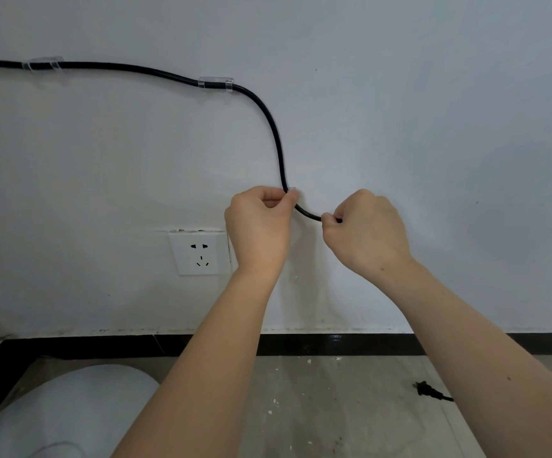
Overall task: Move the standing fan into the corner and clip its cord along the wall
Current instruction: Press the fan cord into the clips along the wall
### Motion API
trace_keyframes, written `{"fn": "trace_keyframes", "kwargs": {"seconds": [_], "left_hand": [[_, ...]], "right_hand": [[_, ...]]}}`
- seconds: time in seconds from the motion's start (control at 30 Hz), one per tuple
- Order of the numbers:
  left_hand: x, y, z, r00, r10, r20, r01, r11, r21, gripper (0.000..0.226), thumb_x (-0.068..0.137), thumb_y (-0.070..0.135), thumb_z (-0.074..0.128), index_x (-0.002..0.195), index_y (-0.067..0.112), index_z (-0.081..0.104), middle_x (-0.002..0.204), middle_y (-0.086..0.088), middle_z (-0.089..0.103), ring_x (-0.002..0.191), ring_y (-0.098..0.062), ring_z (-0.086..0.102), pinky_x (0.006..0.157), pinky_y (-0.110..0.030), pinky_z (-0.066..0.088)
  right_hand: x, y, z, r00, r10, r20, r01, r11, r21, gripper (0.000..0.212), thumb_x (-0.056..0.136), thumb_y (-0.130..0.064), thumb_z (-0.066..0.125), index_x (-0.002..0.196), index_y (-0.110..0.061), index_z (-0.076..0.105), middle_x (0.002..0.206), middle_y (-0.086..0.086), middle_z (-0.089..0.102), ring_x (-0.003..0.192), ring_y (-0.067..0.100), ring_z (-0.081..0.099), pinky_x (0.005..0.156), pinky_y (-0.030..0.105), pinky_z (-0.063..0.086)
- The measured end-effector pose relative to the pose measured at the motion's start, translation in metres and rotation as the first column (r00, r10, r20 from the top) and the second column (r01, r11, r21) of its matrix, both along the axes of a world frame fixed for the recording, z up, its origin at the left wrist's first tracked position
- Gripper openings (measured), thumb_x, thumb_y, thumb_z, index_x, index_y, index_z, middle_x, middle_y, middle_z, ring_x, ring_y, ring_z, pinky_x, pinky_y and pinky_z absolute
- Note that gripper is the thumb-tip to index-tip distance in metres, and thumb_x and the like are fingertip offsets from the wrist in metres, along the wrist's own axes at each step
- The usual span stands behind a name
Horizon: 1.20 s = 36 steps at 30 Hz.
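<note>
A: Hands first. The left hand point(258, 223) is closed, thumb and finger pinched at a small clear clip point(291, 190) against the wall point(400, 110), right where the black cord point(276, 140) comes down.

B: And the other hand?

A: The right hand point(365, 231) is curled shut on the cord just beside it, holding the short curve between them taut. My guess is it steadies the cord so the left can press it into the clip.

B: Where does the cord run from there?

A: Up and then left along the wall, through two more clear clips point(215, 84), one near and one further left point(42, 64), and off the left edge. Those two look done; this would be the third.

B: The plug?

A: It lies on the floor point(301, 408) at lower right, the plug point(424, 390) partly behind the right forearm. The socket point(200, 253) sits empty, just left of the left wrist.

B: The fan?

A: Only a white rounded shape point(69, 408) shows at lower left, in the corner by the black skirting point(334, 343). Probably its base; it is cut off, so I cannot be sure. Whether the clip is stuck down yet is hidden by fingers.
</note>
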<state>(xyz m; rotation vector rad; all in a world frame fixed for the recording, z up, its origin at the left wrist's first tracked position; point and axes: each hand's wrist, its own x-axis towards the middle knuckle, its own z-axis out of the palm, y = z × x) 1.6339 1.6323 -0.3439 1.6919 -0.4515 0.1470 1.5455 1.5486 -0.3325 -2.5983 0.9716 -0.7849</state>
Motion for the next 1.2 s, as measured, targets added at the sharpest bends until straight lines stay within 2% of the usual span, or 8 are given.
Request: {"fn": "trace_keyframes", "kwargs": {"seconds": [0.17, 0.33, 0.4, 0.5, 0.6, 0.83, 1.0, 1.2], "left_hand": [[-0.001, -0.001, 0.0, 1.0, -0.006, 0.008, 0.006, 1.0, -0.014, 0.012, 0.08, 0.028, 0.074, 0.08, 0.016, 0.075, 0.061, 0.012, 0.064, 0.056, -0.004, 0.058, 0.062, -0.021, 0.047], [-0.001, -0.001, 0.0, 1.0, -0.02, -0.006, 0.02, 0.999, -0.038, 0.01, 0.08, 0.024, 0.073, 0.084, 0.015, 0.075, 0.068, 0.006, 0.068, 0.065, -0.013, 0.066, 0.068, -0.025, 0.054], [0.001, -0.001, 0.0, 0.999, -0.048, -0.022, 0.047, 0.997, -0.057, 0.007, 0.079, 0.022, 0.074, 0.082, 0.015, 0.074, 0.068, 0.005, 0.069, 0.065, -0.012, 0.065, 0.069, -0.027, 0.055], [0.003, 0.001, 0.0, 0.997, -0.079, -0.024, 0.077, 0.995, -0.056, 0.005, 0.078, 0.023, 0.075, 0.08, 0.019, 0.073, 0.069, 0.009, 0.069, 0.066, -0.006, 0.065, 0.068, -0.024, 0.053], [0.006, 0.003, -0.001, 0.993, -0.113, -0.045, 0.11, 0.991, -0.073, 0.004, 0.077, 0.024, 0.076, 0.078, 0.021, 0.073, 0.068, 0.011, 0.069, 0.065, -0.003, 0.064, 0.066, -0.021, 0.051], [0.009, 0.003, -0.003, 0.991, -0.13, -0.039, 0.127, 0.988, -0.085, 0.003, 0.077, 0.023, 0.076, 0.075, 0.024, 0.073, 0.065, 0.012, 0.068, 0.061, 0.0, 0.062, 0.063, -0.017, 0.049], [0.01, 0.004, -0.002, 0.989, -0.143, -0.047, 0.138, 0.985, -0.101, 0.008, 0.076, 0.023, 0.076, 0.071, 0.028, 0.073, 0.066, 0.01, 0.071, 0.061, 0.001, 0.063, 0.063, -0.014, 0.05], [0.008, 0.005, -0.001, 0.99, -0.139, -0.021, 0.136, 0.987, -0.081, 0.014, 0.078, 0.022, 0.075, 0.068, 0.031, 0.072, 0.065, 0.014, 0.07, 0.061, 0.003, 0.063, 0.064, -0.013, 0.05]], "right_hand": [[0.0, -0.003, -0.003, 1.0, -0.019, -0.024, 0.018, 1.0, -0.025, 0.044, 0.086, -0.018, 0.051, 0.053, -0.015, 0.022, 0.048, 0.004, 0.022, 0.042, 0.022, 0.021, 0.043, 0.029, 0.016], [-0.004, -0.005, -0.005, 0.998, 0.03, 0.055, -0.039, 0.986, 0.161, 0.045, 0.08, -0.012, 0.053, 0.048, -0.014, 0.021, 0.045, 0.003, 0.018, 0.045, 0.023, 0.017, 0.047, 0.027, 0.02], [-0.004, -0.008, -0.005, 0.995, 0.047, 0.084, -0.068, 0.959, 0.274, 0.039, 0.079, -0.012, 0.053, 0.044, -0.002, 0.04, 0.049, 0.008, 0.024, 0.049, 0.023, 0.02, 0.051, 0.029, 0.023], [-0.002, -0.012, -0.009, 0.991, 0.069, 0.117, -0.11, 0.912, 0.395, 0.034, 0.081, -0.015, 0.056, 0.086, 0.018, 0.063, 0.059, 0.024, 0.036, 0.056, 0.02, 0.031, 0.055, 0.027, 0.028], [0.0, -0.013, -0.018, 0.986, 0.085, 0.144, -0.141, 0.886, 0.441, 0.036, 0.084, -0.018, 0.059, 0.09, 0.016, 0.065, 0.059, 0.019, 0.04, 0.058, 0.02, 0.035, 0.056, 0.026, 0.031], [0.005, -0.008, -0.028, 0.983, 0.064, 0.172, -0.155, 0.789, 0.595, 0.029, 0.085, -0.026, 0.061, 0.063, -0.014, 0.074, 0.054, 0.004, 0.047, 0.045, 0.015, 0.041, 0.044, 0.021, 0.031], [0.011, -0.004, -0.038, 0.977, 0.023, 0.214, -0.173, 0.674, 0.718, 0.031, 0.086, -0.028, 0.062, 0.061, -0.013, 0.072, 0.049, 0.0, 0.038, 0.035, 0.012, 0.029, 0.037, 0.02, 0.026], [0.022, 0.008, -0.051, 0.949, -0.04, 0.313, -0.271, 0.403, 0.874, 0.034, 0.091, -0.031, 0.059, 0.075, -0.003, 0.07, 0.047, 0.003, 0.038, 0.034, 0.012, 0.027, 0.036, 0.018, 0.024]]}}
